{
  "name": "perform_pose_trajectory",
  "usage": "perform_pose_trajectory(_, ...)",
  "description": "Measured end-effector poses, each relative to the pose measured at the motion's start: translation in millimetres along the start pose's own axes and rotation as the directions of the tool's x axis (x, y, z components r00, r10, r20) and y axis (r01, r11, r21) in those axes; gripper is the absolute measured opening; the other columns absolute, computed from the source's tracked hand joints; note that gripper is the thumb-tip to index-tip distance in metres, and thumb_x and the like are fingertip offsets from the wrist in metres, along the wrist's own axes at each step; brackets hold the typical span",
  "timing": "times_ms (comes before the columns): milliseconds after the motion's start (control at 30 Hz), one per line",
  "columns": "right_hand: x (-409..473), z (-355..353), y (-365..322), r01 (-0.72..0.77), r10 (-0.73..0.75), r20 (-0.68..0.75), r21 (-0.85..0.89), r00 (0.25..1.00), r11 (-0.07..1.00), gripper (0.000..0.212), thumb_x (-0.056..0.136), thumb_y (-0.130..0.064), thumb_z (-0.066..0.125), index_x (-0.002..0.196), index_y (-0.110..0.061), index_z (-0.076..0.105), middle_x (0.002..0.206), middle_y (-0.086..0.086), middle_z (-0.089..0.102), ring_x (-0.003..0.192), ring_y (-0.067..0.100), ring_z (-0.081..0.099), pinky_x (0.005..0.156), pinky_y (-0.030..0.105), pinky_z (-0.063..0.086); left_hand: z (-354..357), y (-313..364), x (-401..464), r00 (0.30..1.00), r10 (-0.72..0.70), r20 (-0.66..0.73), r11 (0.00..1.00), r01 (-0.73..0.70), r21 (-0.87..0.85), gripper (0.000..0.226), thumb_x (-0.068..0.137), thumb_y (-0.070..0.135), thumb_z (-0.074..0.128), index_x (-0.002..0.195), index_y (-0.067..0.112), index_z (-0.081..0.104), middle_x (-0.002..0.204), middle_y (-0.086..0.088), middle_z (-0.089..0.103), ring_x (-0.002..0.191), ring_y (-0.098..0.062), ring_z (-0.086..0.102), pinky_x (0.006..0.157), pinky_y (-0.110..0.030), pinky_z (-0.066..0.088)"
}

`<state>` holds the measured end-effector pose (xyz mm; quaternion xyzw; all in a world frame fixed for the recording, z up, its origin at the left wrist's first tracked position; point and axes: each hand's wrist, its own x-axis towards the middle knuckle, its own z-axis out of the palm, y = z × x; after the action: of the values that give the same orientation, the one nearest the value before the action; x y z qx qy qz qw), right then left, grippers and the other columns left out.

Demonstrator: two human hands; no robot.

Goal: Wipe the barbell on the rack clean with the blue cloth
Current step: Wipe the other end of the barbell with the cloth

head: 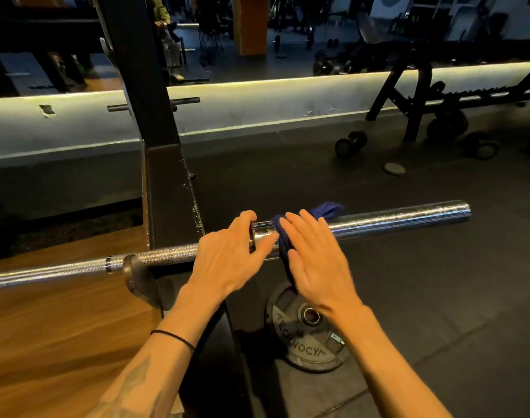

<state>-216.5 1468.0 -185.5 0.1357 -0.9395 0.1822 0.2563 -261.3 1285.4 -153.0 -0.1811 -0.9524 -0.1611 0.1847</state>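
The barbell (393, 220) lay across the rack (164, 188), its chrome sleeve jutting out to the right past the upright. The cloth (283, 245) was draped over the sleeve just beside the collar, one end poking up behind the bar and the other hanging below. The right hand (315, 260) pressed flat on the cloth, fingers straight and spread. The left hand (227, 254) sat on the collar, fingers loosely curved over the bar, thumb reaching toward the cloth. Below, a plate (306, 327) lay flat on the floor (438, 297). Farther off, a dumbbell (350, 143) rested near a bench frame (414, 95).
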Motion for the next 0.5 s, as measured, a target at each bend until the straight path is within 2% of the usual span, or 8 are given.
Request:
perform_pose_trajectory(67,-4.2,-13.8,27.7,-0.032,0.031,-0.01,-0.126,0.999,0.992,0.055,0.099,-0.027,0.034,0.147,-0.008,0.05,0.153,0.01,0.048,0.147,0.03,0.036,0.126,0.044,0.011,0.8,-4.6,-3.8,0.997,0.077,-0.028,0.996,-0.079,-0.043,0.059,0.091,0.073,0.038,0.125,0.026,0.047,0.092,0.008,0.066,0.067,-0.014,0.064,0.059,-0.033,0.049)
perform_pose_trajectory(167,-8.5,-24.0,47.8,-0.23,0.219,-0.081,-0.164,0.972,0.959,0.056,0.1,-0.03,0.029,0.146,-0.008,0.052,0.152,0.012,0.049,0.147,0.033,0.035,0.126,0.043,0.006,1.7,-7.7,-3.2,0.996,0.086,-0.026,0.996,-0.086,-0.009,0.065,0.089,0.079,0.033,0.124,0.027,0.049,0.089,0.009,0.066,0.064,-0.01,0.061,0.058,-0.033,0.053)
perform_pose_trajectory(233,-4.0,-16.0,33.3,-0.327,0.313,-0.14,-0.091,0.939,0.941,0.058,0.099,-0.032,0.028,0.144,-0.004,0.052,0.152,0.013,0.048,0.149,0.033,0.03,0.126,0.046,0.008,0.5,-7.2,-2.3,0.998,0.066,-0.02,0.997,-0.065,0.048,0.066,0.089,0.08,0.025,0.123,0.029,0.048,0.076,0.011,0.062,0.058,-0.008,0.055,0.053,-0.028,0.046)
perform_pose_trajectory(300,2.7,-3.8,6.4,-0.358,0.36,-0.163,0.044,0.919,0.933,0.056,0.099,-0.031,0.03,0.143,-0.004,0.052,0.152,0.011,0.049,0.151,0.028,0.027,0.127,0.043,0.008,0.8,-3.3,-0.6,0.998,0.05,-0.023,0.994,-0.048,0.095,0.067,0.09,0.079,0.016,0.122,0.03,0.049,0.064,0.011,0.054,0.051,-0.007,0.047,0.048,-0.026,0.034)
perform_pose_trajectory(367,7.0,8.5,-20.1,-0.26,0.277,-0.13,0.134,0.952,0.956,0.053,0.099,-0.029,0.035,0.144,-0.006,0.052,0.152,0.008,0.049,0.152,0.024,0.027,0.128,0.042,0.009,-1.0,0.9,2.2,0.999,0.037,-0.029,0.99,-0.033,0.137,0.072,0.091,0.075,0.006,0.125,0.03,0.05,0.069,0.01,0.057,0.051,-0.009,0.042,0.046,-0.026,0.024)
perform_pose_trajectory(433,6.2,14.6,-30.8,-0.137,0.147,-0.068,0.135,0.987,0.981,0.054,0.1,-0.028,0.036,0.148,-0.007,0.048,0.154,0.006,0.046,0.152,0.021,0.028,0.128,0.04,0.01,2.9,-1.5,2.7,0.991,0.131,0.011,0.945,-0.129,0.301,0.073,0.091,0.061,-0.004,0.139,0.03,0.042,0.1,0.005,0.066,0.056,-0.014,0.038,0.045,-0.028,0.016)
perform_pose_trajectory(467,5.2,12.2,-26.9,-0.093,0.096,-0.033,0.098,0.995,0.991,0.055,0.101,-0.029,0.036,0.15,-0.008,0.046,0.155,0.006,0.045,0.151,0.021,0.029,0.128,0.04,0.011,3.9,-5.1,2.9,0.981,0.184,0.064,0.897,-0.194,0.397,0.062,0.096,0.053,0.008,0.145,0.029,0.036,0.115,0.002,0.063,0.057,-0.016,0.039,0.045,-0.028,0.016)
perform_pose_trajectory(500,4.3,6.4,-17.3,-0.053,0.053,0.0,0.042,0.999,0.998,0.055,0.101,-0.029,0.035,0.15,-0.008,0.047,0.155,0.008,0.046,0.15,0.022,0.032,0.127,0.041,0.014,2.7,-6.3,2.8,0.972,0.209,0.108,0.87,-0.236,0.432,0.052,0.099,0.046,0.03,0.148,0.027,0.032,0.122,0.0,0.06,0.057,-0.018,0.043,0.045,-0.029,0.02)
